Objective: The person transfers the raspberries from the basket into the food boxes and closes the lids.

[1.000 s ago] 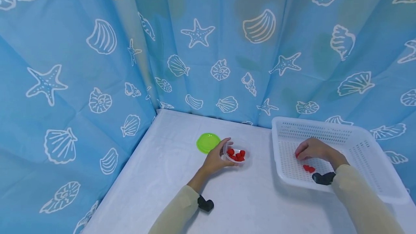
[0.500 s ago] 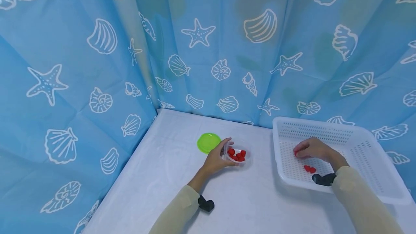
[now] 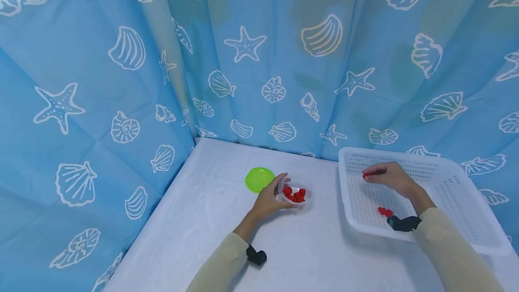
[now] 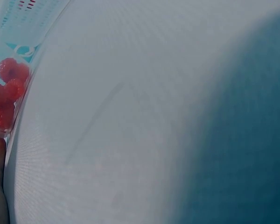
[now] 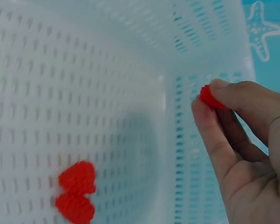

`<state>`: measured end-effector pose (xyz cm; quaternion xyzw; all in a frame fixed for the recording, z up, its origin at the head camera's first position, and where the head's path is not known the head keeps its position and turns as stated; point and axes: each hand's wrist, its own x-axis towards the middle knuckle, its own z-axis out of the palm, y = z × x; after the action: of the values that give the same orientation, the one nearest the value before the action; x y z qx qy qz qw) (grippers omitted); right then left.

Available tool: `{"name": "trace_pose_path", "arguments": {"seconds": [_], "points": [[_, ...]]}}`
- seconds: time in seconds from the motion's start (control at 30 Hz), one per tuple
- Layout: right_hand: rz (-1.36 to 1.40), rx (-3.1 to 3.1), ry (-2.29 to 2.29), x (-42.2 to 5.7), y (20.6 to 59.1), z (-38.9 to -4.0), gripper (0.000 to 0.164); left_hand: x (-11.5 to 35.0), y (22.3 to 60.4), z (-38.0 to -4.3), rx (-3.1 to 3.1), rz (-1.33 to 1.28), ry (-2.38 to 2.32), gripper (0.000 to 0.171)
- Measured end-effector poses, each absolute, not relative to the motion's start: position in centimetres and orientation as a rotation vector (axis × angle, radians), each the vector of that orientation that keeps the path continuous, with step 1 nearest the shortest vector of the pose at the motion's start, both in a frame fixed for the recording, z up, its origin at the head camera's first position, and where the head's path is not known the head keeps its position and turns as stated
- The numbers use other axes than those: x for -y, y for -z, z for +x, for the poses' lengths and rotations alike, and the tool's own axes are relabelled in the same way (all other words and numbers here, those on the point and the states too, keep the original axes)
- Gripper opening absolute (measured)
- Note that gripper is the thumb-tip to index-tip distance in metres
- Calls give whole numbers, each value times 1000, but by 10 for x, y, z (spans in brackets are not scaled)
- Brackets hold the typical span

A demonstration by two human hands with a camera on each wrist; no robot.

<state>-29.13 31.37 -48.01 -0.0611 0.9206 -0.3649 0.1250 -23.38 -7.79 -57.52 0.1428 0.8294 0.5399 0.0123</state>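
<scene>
My right hand (image 3: 391,178) pinches a red raspberry (image 5: 209,97) between thumb and fingertips, raised over the left part of a white perforated basket (image 3: 458,238). Two more raspberries (image 5: 77,191) lie side by side on the basket floor, below the hand. On the white table, my left hand (image 3: 268,199) grips a small clear round tub (image 3: 310,195) from its left side, thumb and fingers around the wall. Several raspberries (image 3: 296,195) sit inside that tub. The left wrist view catches only the tub's edge, with raspberries (image 4: 9,91) showing through it.
A bright green round lid (image 3: 259,180) lies flat on the table (image 3: 227,161) just behind the left hand. Blue shell-patterned curtains (image 3: 251,71) stand along the table's back and left edges. The basket's raised rim borders the right hand's area.
My right hand has lifted from the basket floor with the raspberry, shifting slightly back and left. The left hand and the tub stay in place.
</scene>
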Motion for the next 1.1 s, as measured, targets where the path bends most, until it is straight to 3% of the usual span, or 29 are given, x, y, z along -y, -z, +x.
{"name": "trace_pose_path", "arguments": {"seconds": [0.2,1.1], "points": [[-173,-2690,1139,-303,463,-288,57,78,578,-234,-2587,444,-1683,95],[-663,-2677,1428,-205,416,-274,39,77,579,-235,-2578,438,-1706,94]]}}
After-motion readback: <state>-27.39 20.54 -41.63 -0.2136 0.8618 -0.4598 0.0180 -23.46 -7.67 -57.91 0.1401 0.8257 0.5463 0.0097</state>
